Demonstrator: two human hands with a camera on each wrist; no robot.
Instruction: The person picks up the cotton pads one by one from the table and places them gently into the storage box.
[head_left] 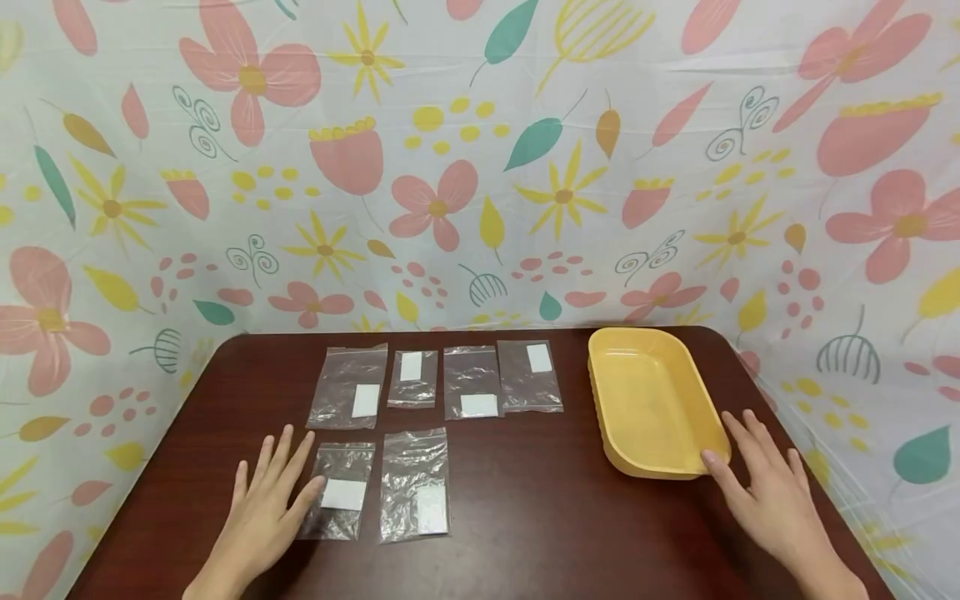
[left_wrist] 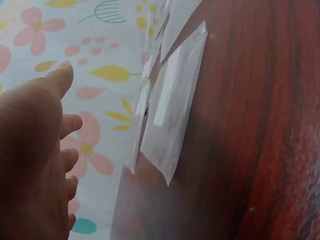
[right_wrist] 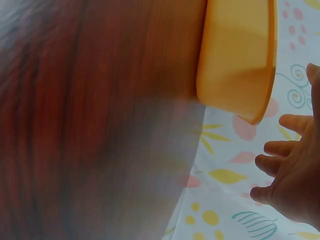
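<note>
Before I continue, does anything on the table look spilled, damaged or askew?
Nothing looks spilled or damaged. Slightly odd: the far row's rightmost bag touches or nearly touches the neighbouring bag; the other bags lie apart.

Two hands (head_left: 264, 508) (head_left: 776, 502), well apart, facing down, fingers (head_left: 280, 456) spread

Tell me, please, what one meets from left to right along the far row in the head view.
Large clear bag, small clear bag, clear bag with low white rectangle, clear bag with high white rectangle, yellow tray.
</note>
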